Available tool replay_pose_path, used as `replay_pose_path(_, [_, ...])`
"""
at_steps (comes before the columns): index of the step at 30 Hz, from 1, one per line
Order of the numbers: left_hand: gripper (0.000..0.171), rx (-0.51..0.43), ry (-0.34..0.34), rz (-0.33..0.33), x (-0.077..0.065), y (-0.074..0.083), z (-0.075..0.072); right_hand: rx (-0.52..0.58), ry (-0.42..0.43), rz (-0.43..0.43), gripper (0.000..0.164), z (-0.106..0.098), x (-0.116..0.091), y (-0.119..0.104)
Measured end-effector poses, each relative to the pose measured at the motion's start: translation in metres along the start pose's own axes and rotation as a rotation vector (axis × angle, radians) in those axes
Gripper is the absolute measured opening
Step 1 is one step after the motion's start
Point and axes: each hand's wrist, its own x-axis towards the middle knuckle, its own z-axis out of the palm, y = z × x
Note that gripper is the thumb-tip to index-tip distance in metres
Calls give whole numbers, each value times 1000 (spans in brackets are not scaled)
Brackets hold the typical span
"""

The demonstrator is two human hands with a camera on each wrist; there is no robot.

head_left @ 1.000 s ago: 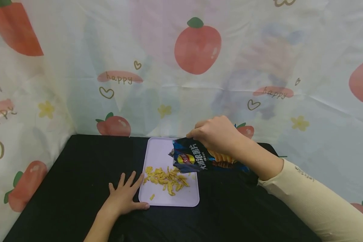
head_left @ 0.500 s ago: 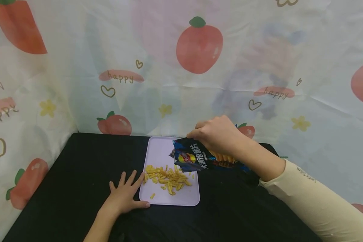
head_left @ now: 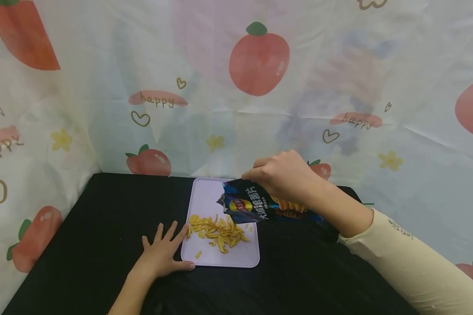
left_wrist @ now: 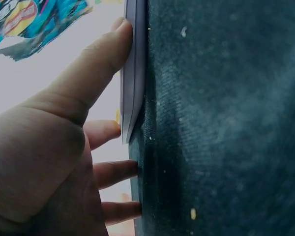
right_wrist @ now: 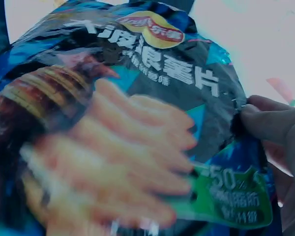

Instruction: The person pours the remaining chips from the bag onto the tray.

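Observation:
My right hand (head_left: 284,173) pinches the upper edge of a dark blue and black bag of potato chips (head_left: 256,203). The bag lies on its side in the air, its torn open end pointing left over a pale purple tray (head_left: 228,260). Ridged, yellow chip pieces (head_left: 217,232) are heaped on the middle of that tray. My left hand (head_left: 157,260) is spread at the tray's left edge, thumb at the near corner. In the left wrist view the thumb (left_wrist: 98,64) touches the tray's side (left_wrist: 132,73). The right wrist view shows the thumb (right_wrist: 268,120) on the bag's edge.
A black cloth (head_left: 299,271) covers the table under the tray. Behind and to the left hangs a pale curtain (head_left: 240,122) printed with fruit and hearts. Small crumbs (left_wrist: 193,214) dot the black cloth in the left wrist view.
More chip pieces lie on the tray than one second ago, the heap having grown slightly. The bag has shifted a little left at the end. The left hand stays in place.

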Motion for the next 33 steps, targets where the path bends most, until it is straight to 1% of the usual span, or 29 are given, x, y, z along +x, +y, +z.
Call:
replay_pose_path(7, [113, 0, 5, -4, -1, 0, 0, 27, 4, 14, 20, 5, -2, 0])
replay_pose_path(11, [108, -3, 3, -3, -1, 1, 1, 69, -1, 65, 17, 7, -8, 0])
replay_pose_path(14, [104, -7, 0, -2, -1, 3, 2, 93, 11, 138, 17, 13, -19, 4])
replay_pose_path(15, [104, -8, -1, -1, 0, 4, 2, 107, 30, 169, 18, 15, -25, 6])
replay_pose_path(17, [104, -10, 0, 2, 1, 5, 2, 146, 75, 262, 20, 23, -40, 11])
replay_pose_path(19, [107, -11, 2, 4, 1, 6, 3, 209, 131, 384, 22, 34, -58, 15])
replay_pose_path(21, [112, -13, 3, 2, 1, 6, 2, 288, 191, 545, 23, 49, -81, 17])
replay_pose_path(23, [118, -10, -1, -2, 1, 6, 3, 410, 239, 755, 24, 67, -107, 16])
replay_pose_path(26, [121, -2, -7, -4, -1, 3, 2, 659, 288, 1130, 31, 95, -145, 6])
replay_pose_path(28, [121, 2, -8, -4, -2, 1, 2, 808, 320, 1377, 35, 111, -167, -3])
replay_pose_path(29, [121, 3, -8, -4, -2, 1, 2, 870, 336, 1482, 38, 119, -176, -7])
replay_pose_path(31, [120, 4, -4, -3, -3, -1, 1, 934, 386, 1653, 39, 134, -189, -14])
replay_pose_path(33, [120, 1, 0, -2, -4, -3, 1, 940, 411, 1747, 41, 147, -201, -18])
